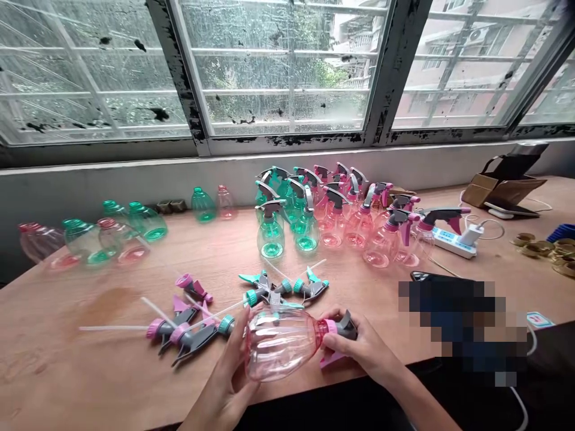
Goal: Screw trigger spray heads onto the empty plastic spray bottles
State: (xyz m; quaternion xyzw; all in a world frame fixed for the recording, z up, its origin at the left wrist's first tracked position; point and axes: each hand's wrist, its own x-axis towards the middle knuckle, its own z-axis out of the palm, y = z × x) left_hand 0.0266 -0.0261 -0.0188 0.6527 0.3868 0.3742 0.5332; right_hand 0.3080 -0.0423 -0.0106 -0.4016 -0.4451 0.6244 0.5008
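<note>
A clear pink spray bottle (282, 344) lies on its side in the air over the table's near edge. My left hand (229, 377) is wrapped round its base end. At the neck, my right hand (359, 344) grips the pink collar and grey head of the spray trigger (344, 328), which sits on the bottle's mouth. Just beyond the bottle lie loose green-and-grey trigger heads (309, 286). Left of it is a pile of pink-and-grey trigger heads (186, 329) with white dip tubes.
Several green and pink bottles with triggers (332, 224) stand near the wall. Bottles without triggers (112, 236) stand at the left. A power strip (453, 242), a phone (442, 278), a brown box (498, 191) and gold-coloured round pieces (536, 248) are on the right.
</note>
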